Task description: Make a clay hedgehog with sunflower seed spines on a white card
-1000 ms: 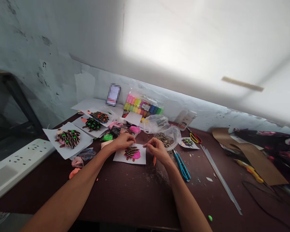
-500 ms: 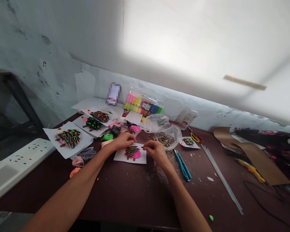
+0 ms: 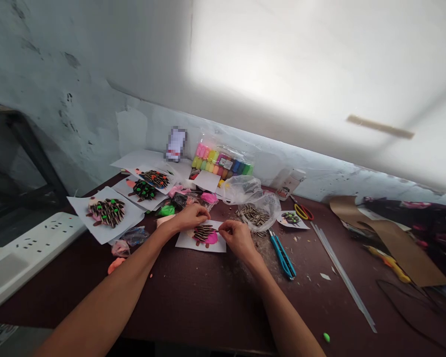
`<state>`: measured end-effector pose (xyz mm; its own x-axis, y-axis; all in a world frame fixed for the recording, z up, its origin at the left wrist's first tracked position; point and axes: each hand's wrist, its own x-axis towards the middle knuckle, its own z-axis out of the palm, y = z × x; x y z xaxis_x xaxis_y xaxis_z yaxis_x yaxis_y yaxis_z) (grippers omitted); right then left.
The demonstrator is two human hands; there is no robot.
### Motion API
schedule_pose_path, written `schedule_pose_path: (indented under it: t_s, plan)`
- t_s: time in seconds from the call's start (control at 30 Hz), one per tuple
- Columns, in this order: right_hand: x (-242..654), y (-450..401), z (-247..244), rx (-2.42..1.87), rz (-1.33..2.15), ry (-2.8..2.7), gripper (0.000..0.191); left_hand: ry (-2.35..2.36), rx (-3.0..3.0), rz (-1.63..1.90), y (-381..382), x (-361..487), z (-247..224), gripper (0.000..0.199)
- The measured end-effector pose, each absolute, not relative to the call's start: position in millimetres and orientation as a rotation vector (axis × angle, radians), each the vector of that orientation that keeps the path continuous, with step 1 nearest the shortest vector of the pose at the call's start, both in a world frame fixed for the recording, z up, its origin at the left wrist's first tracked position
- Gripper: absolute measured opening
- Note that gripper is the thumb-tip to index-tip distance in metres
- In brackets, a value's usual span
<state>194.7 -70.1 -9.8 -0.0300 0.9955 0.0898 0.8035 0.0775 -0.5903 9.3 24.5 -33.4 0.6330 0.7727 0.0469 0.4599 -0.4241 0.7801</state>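
Observation:
A hedgehog figure of pink clay (image 3: 211,238) sits on a white card (image 3: 188,242), its left part covered with striped sunflower seeds (image 3: 201,232). At the card's upper left edge is my left hand (image 3: 192,216), fingers curled together; what they hold, if anything, is hidden. My right hand (image 3: 238,237) is closed in a pinch at the card's right edge, with a thin dark sunflower seed (image 3: 219,230) at the fingertips, pointing towards the pink clay. Behind the right hand lies a clear plastic bag (image 3: 269,206) with loose sunflower seeds (image 3: 251,215) in it.
Finished-looking seed hedgehogs on paper (image 3: 109,212) lie left, near a white power strip (image 3: 40,243). To the right are a teal cutter (image 3: 282,255), scissors (image 3: 304,212), glue sticks (image 3: 344,275) and a glue gun (image 3: 388,263). Packs of coloured clay (image 3: 223,161) stand against the wall.
My right hand has moved slightly left, bringing its fingertips to the card's right edge by the pink clay. My left hand stays in about the same place.

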Motion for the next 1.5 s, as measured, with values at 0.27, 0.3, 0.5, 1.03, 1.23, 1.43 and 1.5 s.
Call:
schedule_pose_path:
  t_s: [0.27,0.3,0.5,1.03,1.23,1.43,1.5]
  plan:
    - [190.1,-70.5,-9.0,-1.792,0.518,-1.862,0.019,0.945,2.092,0.523,25.9,8.9,-35.3,0.03]
    - [189.6,-70.6,-9.2,-1.795,0.52,-1.862,0.02,0.944,2.096,0.522,25.9,8.9,-35.2,0.03]
    - [186.7,-71.5,-10.4,-1.828,0.504,-1.865,0.017,0.963,2.096,0.515,25.0,9.3,-34.1,0.031]
    - [182.0,-73.1,-13.7,-1.858,0.409,-1.991,0.019,0.983,2.11,0.504,24.2,10.3,-33.0,0.03]
    - [179.4,-73.6,-11.9,-1.907,0.406,-2.012,0.017,0.965,2.114,0.511,28.4,10.3,-39.5,0.029]
    - [178.4,-74.1,-12.6,-1.909,0.387,-2.024,0.019,0.953,2.127,0.544,29.9,10.4,-43.3,0.029]
    - [179.7,-74.1,-12.8,-1.899,0.381,-2.021,0.017,0.953,2.117,0.527,29.4,10.1,-42.2,0.029]
